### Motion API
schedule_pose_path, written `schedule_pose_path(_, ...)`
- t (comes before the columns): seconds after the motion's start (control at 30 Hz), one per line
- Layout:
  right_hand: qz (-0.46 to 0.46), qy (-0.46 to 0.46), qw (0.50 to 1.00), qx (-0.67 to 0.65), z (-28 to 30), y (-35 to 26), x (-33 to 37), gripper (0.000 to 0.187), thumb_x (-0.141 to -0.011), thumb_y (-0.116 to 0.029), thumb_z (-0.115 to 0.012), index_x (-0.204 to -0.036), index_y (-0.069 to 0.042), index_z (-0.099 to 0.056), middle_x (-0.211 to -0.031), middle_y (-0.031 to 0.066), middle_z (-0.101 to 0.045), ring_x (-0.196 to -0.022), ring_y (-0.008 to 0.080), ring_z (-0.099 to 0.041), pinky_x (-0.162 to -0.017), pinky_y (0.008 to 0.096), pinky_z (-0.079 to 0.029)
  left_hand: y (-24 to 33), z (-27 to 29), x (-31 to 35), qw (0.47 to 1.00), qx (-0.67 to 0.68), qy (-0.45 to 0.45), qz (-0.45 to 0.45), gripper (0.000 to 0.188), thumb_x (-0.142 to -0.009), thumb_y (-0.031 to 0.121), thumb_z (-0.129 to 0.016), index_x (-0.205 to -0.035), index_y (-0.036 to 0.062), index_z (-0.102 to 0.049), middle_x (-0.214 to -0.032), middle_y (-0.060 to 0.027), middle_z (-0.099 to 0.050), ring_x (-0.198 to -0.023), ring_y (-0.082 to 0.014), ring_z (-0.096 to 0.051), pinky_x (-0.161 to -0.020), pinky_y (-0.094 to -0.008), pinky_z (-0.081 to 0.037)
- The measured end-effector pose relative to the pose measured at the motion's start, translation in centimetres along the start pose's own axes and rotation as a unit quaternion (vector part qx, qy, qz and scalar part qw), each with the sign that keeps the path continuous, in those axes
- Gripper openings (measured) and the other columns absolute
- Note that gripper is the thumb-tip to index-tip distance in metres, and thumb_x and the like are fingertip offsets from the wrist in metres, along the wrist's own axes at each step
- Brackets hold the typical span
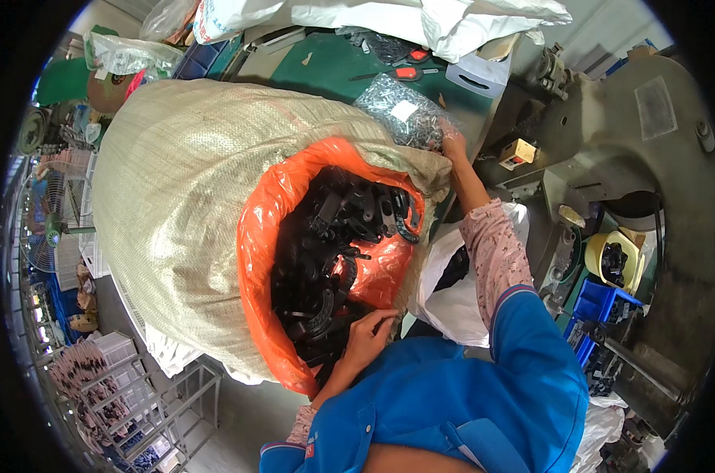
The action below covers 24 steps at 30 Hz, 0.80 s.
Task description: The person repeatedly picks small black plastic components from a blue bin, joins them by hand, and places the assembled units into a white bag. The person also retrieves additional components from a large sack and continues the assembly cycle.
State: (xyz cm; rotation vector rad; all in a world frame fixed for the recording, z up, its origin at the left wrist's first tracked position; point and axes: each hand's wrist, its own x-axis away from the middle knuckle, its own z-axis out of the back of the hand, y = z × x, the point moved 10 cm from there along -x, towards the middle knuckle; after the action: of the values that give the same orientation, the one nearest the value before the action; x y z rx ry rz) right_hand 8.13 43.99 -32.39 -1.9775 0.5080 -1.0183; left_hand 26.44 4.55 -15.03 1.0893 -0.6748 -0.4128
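Note:
A big woven sack point(176, 189) with an orange plastic liner point(256, 268) folded over its mouth lies tilted before me. Inside it are many black plastic parts point(314, 276). My left hand point(365, 340) is at the near rim of the mouth, with thumb and fingers pinched on the sack's edge. Stretched out beyond the sack, my right hand point(451, 143) has its fingers closed at the corner of a clear plastic bag point(389, 106) full of small metal pieces. That bag rests on the green table, against the sack's far edge.
On the green table point(310, 67) are red-and-black tools point(407, 73) and a grey bin point(478, 75). A large machine point(641, 150) stands at the right, with a yellow tub point(610, 260) and blue bins point(598, 307) beside it. A white bag point(460, 315) hangs near my right arm. Metal racks point(160, 402) stand lower left.

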Motion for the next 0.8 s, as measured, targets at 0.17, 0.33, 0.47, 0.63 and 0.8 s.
schedule_pose_path(0.17,-0.035,-0.03,0.999,-0.027,0.0,-0.4,2.0,0.034,-0.094,-0.037,-0.064,-0.114,-0.009,-0.066,-0.08,0.0035,-0.063,-0.054,0.0146,-0.057,-0.045,0.0275,-0.045,-0.1,-0.5,0.4,1.0,-0.005,0.004,-0.006,0.017,-0.091,0.003,-0.062,-0.107,0.0007,-0.068,-0.096,-0.0169,-0.071,-0.086,-0.0258,-0.071,-0.073,-0.0325,-0.054)
schedule_pose_path(0.33,-0.054,-0.074,0.987,-0.134,-0.1,-0.3,2.9,0.027,-0.093,-0.033,-0.066,-0.1,-0.006,-0.064,-0.075,0.0052,-0.065,-0.053,0.0167,-0.06,-0.045,0.0278,-0.047,-0.7,-1.2,0.8,1.0,-0.015,-0.004,0.008,0.018,-0.091,0.003,-0.063,-0.107,0.0006,-0.069,-0.096,-0.0134,-0.073,-0.088,-0.0179,-0.071,-0.077,-0.03,-0.055)
schedule_pose_path(0.47,-0.065,-0.148,0.975,-0.153,0.9,0.0,3.5,0.025,-0.094,-0.034,-0.065,-0.096,-0.009,-0.061,-0.07,0.003,-0.061,-0.049,0.014,-0.055,-0.037,0.0239,-0.038,-0.8,-1.5,1.0,1.0,-0.014,-0.005,0.005,0.018,-0.091,0.003,-0.063,-0.107,0.0006,-0.069,-0.096,-0.0129,-0.073,-0.088,-0.0176,-0.071,-0.077,-0.0297,-0.055)
schedule_pose_path(0.63,-0.07,-0.136,0.973,-0.175,3.1,-0.2,6.3,0.026,-0.096,-0.037,-0.062,-0.087,-0.014,-0.055,-0.066,0.0016,-0.058,-0.045,0.0103,-0.052,-0.031,0.0201,-0.027,-0.3,-2.3,1.5,1.0,-0.02,-0.002,-0.023,0.017,-0.091,0.003,-0.063,-0.107,0.0005,-0.069,-0.096,-0.0127,-0.073,-0.087,-0.0167,-0.071,-0.076,-0.0295,-0.055)
schedule_pose_path(0.8,-0.039,-0.12,0.976,-0.176,4.6,-2.7,12.7,0.029,-0.097,-0.042,-0.058,-0.089,-0.014,-0.056,-0.074,0.0002,-0.059,-0.049,0.0086,-0.052,-0.031,0.018,-0.031,-0.1,-4.6,1.7,0.998,0.03,-0.045,-0.014,0.017,-0.091,0.002,-0.062,-0.107,-0.0013,-0.069,-0.095,-0.011,-0.073,-0.086,-0.0147,-0.069,-0.077,-0.0282,-0.054)
